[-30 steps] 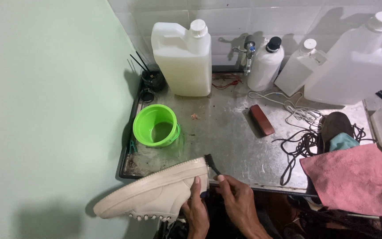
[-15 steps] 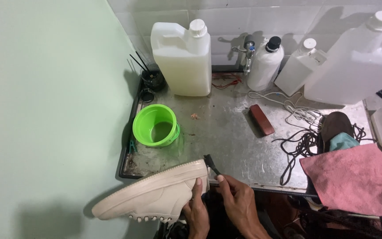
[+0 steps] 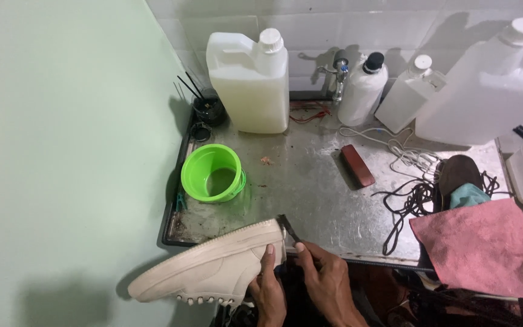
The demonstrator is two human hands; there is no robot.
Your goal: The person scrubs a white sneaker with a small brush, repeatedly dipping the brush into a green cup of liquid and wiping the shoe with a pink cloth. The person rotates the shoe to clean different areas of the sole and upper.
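Two hands work at the near edge of a steel counter [image 3: 310, 188], which carries everything else. Largest on it is a clear jug [image 3: 485, 91] at the back right, then a white jug [image 3: 249, 79] at the back left, with a pink cloth [image 3: 485, 242] draped at the right edge. A cream shoe [image 3: 210, 266] lies on its side, overhanging the counter's front edge, sole facing away. Beyond it sits a green bowl [image 3: 213, 172]. The left hand [image 3: 269, 290] has its fingers closed on the shoe's heel end. The right hand [image 3: 328, 278] pinches a small dark brush [image 3: 288, 227] whose head touches the sole's rim.
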